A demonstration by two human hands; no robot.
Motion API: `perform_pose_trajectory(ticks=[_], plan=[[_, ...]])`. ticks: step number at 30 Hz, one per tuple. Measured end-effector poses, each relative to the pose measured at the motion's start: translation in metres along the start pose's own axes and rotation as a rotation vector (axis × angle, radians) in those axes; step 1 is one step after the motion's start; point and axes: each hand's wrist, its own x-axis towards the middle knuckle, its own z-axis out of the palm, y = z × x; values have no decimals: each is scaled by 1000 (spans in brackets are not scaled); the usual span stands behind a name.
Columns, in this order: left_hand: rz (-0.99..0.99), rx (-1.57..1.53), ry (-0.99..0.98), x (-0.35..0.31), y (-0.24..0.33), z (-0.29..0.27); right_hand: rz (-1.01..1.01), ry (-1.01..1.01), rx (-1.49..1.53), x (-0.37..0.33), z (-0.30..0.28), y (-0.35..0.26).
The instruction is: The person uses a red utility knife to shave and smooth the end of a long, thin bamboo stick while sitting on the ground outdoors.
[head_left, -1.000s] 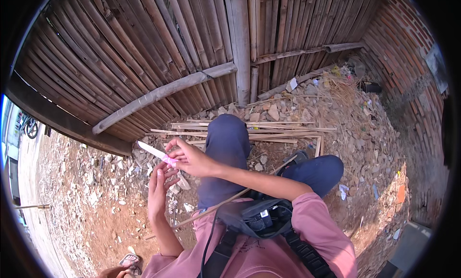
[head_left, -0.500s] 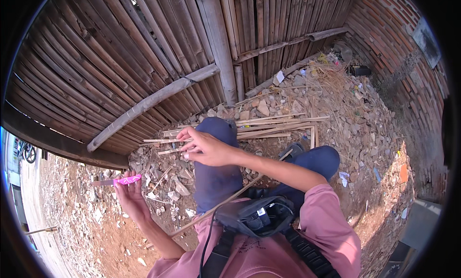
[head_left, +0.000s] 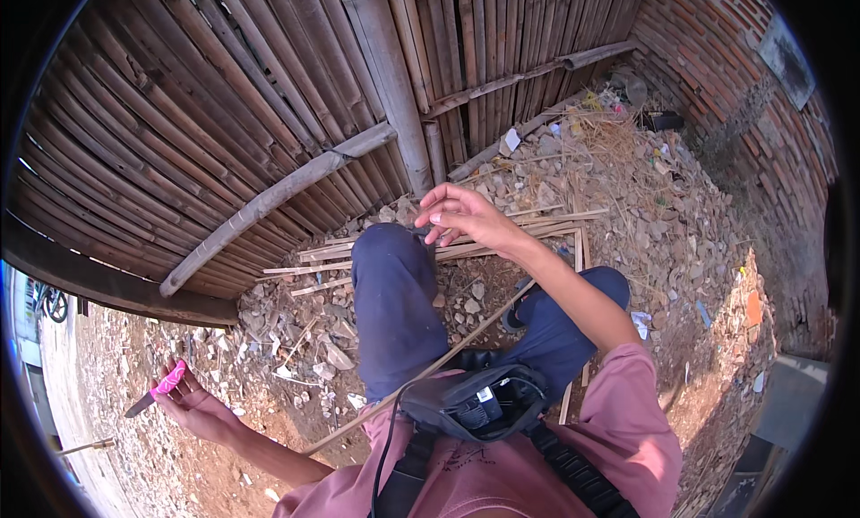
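At the left, the left hand holds a knife by its pink handle, fingers behind it; the dark blade slants out to the left and near, well apart from the lap, above stony ground. Beyond it, at the far left, stands a bamboo wall. Toward the middle is the raised left knee, with thin sticks lying on the ground past it and out on both sides. A longer stick slants over the lap, on the far side of a dark pouch. The right hand is just right of that knee, fingers loosely bent and parted; whether it touches the sticks, I cannot tell. Farther right are the right knee and a brick wall.
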Motion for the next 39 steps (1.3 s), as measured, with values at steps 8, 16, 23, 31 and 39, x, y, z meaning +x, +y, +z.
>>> perform_pose_trajectory(ticks=[8, 16, 23, 31, 39], plan=[[93, -75, -5, 7, -4, 6, -45, 179, 121, -22, -36, -14], [170, -161, -15, 16, 3, -2, -221, 320, 251, -43, -67, -37], [131, -189, 45, 16, 4, 1, -716, -49, 187, -108, -48, -80], [128, -130, -72, 12, -12, 1, -1182, -874, -124, -235, 62, -171], [-204, 369, -371, -29, -32, 22, -1106, -770, -59, -255, 120, -167]])
